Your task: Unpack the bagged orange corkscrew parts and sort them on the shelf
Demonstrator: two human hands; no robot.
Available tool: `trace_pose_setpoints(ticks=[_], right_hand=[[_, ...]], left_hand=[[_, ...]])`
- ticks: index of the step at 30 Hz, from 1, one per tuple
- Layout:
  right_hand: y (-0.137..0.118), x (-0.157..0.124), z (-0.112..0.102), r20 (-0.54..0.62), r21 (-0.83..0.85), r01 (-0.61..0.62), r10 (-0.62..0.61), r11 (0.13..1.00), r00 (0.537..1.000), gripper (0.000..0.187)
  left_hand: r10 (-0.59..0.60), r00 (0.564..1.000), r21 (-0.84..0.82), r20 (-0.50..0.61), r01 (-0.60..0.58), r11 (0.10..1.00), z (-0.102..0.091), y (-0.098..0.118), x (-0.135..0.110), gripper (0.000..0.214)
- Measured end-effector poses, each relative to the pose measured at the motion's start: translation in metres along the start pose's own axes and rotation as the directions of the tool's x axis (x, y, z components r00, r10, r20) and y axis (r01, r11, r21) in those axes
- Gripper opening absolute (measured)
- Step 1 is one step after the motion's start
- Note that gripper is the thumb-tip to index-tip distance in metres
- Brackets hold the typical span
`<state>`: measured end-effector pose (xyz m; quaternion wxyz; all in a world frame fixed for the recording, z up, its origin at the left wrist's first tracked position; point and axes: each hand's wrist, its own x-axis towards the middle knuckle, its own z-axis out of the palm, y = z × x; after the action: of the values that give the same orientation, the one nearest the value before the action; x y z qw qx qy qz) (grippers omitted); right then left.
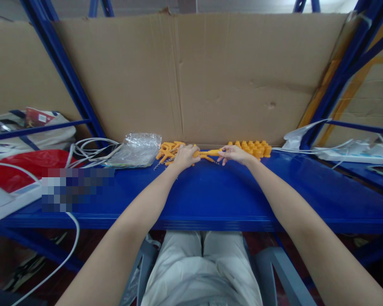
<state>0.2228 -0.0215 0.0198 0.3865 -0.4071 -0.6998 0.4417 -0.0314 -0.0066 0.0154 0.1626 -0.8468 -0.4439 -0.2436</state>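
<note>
Between my hands, just above the blue shelf, is a slim yellow-orange plastic piece (pixel 211 152) that looks like part of a corkscrew. My left hand (pixel 187 156) is closed around its left end. At its right end, the thumb and fingers of my right hand (pixel 233 154) pinch it. Orange corkscrews (pixel 167 151) with thin metal spirals lie in a pile beside and behind my left hand. Another orange piece with a spiral shows beneath the held one. Behind my right hand stand several orange knobbed plastic parts (pixel 257 148) in close rows. My fingers hide the held piece's ends.
A cardboard panel (pixel 226 76) closes off the back of the blue shelf (pixel 210 195). On the left are clear plastic bags (pixel 135 148), white cables (pixel 92 146), a red bag (pixel 28 168) and a power strip (pixel 15 204). Another power strip (pixel 354 156) lies right.
</note>
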Motion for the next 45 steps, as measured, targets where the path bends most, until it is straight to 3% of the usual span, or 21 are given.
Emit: trace_pose_setpoints(ticks=[8,10,12,14,17,20,24,27,30,35,40,43,45], right_hand=[[-0.005,0.002,0.004,-0.026,-0.100,-0.007,0.004,0.995,1.000,0.025],[-0.004,0.005,0.006,-0.097,-0.196,0.037,-0.057,0.980,0.994,0.025],[-0.003,0.008,0.009,-0.178,-0.356,0.118,-0.192,0.927,0.965,0.025],[-0.002,0.010,0.012,-0.184,-0.573,0.217,-0.382,0.791,0.906,0.027],[-0.005,0.006,0.016,-0.014,-0.828,0.302,-0.555,0.473,0.832,0.030],[-0.010,0.002,0.017,0.138,-0.915,0.314,-0.537,0.252,0.832,0.027],[-0.013,0.002,0.016,0.222,-0.933,0.330,-0.493,0.143,0.841,0.030],[-0.013,0.003,0.016,0.240,-0.925,0.350,-0.485,0.149,0.841,0.031],[-0.014,0.003,0.017,0.214,-0.914,0.346,-0.472,0.214,0.855,0.029],[-0.016,0.002,0.016,0.149,-0.852,0.331,-0.417,0.407,0.897,0.025],[-0.018,0.003,0.016,0.123,-0.768,0.279,-0.295,0.576,0.947,0.034],[-0.017,0.005,0.020,0.056,-0.791,0.214,-0.282,0.573,0.958,0.033],[-0.016,0.004,0.023,0.040,-0.839,0.194,-0.297,0.509,0.954,0.032]], left_hand=[[-0.041,0.999,-0.070,0.030,0.043,0.997,-0.005,0.000,0.001,0.027],[-0.060,0.997,-0.118,0.040,0.065,0.991,-0.006,0.000,0.003,0.027],[-0.083,0.995,-0.180,0.049,0.090,0.979,-0.007,0.000,0.005,0.026],[-0.102,0.993,-0.241,0.055,0.113,0.964,-0.008,0.000,0.006,0.026],[-0.142,0.988,-0.309,0.066,0.156,0.938,-0.010,0.001,0.006,0.025],[-0.183,0.978,-0.355,0.104,0.209,0.911,-0.013,0.002,0.005,0.024],[-0.194,0.973,-0.376,0.123,0.227,0.898,-0.015,0.003,0.004,0.022],[-0.182,0.977,-0.360,0.108,0.209,0.909,-0.016,0.003,0.004,0.023],[-0.148,0.987,-0.293,0.059,0.159,0.943,-0.015,0.002,0.004,0.022],[-0.018,0.999,-0.118,-0.029,0.015,0.993,-0.013,0.001,0.004,0.025],[0.060,0.994,-0.043,-0.089,-0.064,0.997,-0.007,-0.002,0.001,0.022],[0.055,0.993,-0.034,-0.105,-0.059,0.998,-0.002,-0.003,0.001,0.021],[0.057,0.992,-0.028,-0.108,-0.060,0.998,0.002,-0.003,0.001,0.021]])
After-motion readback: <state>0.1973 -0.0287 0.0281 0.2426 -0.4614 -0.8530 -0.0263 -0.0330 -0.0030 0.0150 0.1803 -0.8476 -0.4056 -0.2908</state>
